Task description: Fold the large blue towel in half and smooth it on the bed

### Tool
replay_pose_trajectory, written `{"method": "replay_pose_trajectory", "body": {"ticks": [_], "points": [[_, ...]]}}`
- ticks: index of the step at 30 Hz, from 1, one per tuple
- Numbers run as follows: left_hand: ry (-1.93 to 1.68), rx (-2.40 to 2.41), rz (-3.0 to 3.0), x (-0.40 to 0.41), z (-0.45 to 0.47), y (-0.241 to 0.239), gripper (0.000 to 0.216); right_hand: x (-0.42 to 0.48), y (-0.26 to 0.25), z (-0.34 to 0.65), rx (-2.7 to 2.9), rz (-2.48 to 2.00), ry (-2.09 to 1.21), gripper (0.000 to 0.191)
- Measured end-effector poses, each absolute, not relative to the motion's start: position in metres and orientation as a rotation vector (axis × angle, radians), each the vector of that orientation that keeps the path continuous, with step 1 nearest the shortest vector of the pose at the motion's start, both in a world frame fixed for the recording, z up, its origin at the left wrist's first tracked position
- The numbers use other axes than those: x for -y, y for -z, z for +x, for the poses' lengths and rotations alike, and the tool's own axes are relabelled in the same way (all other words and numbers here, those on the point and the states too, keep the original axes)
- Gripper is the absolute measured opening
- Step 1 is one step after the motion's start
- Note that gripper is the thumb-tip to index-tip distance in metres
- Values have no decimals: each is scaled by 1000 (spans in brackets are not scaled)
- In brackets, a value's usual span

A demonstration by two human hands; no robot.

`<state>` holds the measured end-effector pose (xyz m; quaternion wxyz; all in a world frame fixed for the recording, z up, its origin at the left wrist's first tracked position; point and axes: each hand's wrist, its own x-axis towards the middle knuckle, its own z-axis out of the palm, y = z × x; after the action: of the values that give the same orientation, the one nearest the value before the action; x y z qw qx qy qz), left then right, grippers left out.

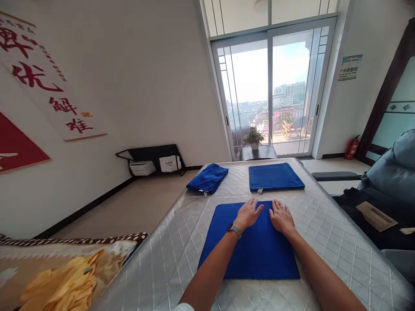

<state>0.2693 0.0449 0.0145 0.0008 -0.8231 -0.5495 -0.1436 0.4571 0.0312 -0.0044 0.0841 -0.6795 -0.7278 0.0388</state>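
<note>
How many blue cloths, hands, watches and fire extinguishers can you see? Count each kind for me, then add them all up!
Blue cloths: 3
Hands: 2
Watch: 1
Fire extinguisher: 1
Total: 7

We get one head-worn view: faces forward, tipped down, left hand (248, 214) and right hand (282, 217) near, bench (324, 224) close below, glass door (270, 93) well off ahead.

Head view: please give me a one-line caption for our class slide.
Left hand and right hand rest on a flat blue cloth, two more blue cloths lying beyond.
</note>
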Motion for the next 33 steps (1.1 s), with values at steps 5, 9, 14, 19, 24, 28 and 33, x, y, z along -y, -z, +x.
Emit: {"method": "replay_pose_trajectory", "body": {"ticks": [5, 9, 14, 19, 24, 28, 33], "points": [[711, 1521, -2723, -35, 354, 8, 62, -29, 11, 466, 2305, -1957, -32, 65], [620, 1657, -2726, -38, 352, 15, 65, -31, 13, 466, 2284, -1950, -32, 65], [431, 1749, -2648, -36, 310, 14, 74, -34, 9, 459, 2206, -1997, -84, 64], [393, 1850, -2532, -32, 261, 11, 75, -35, 8, 457, 2172, -2014, -116, 66], [357, 1989, -2405, -30, 211, 8, 78, -36, 8, 458, 2179, -2026, -122, 66], [356, 2052, -2345, -27, 177, 7, 83, -36, 9, 458, 2195, -2028, -103, 66], [364, 2105, -2297, -25, 147, 8, 85, -37, 9, 458, 2194, -2042, -84, 65]]}}
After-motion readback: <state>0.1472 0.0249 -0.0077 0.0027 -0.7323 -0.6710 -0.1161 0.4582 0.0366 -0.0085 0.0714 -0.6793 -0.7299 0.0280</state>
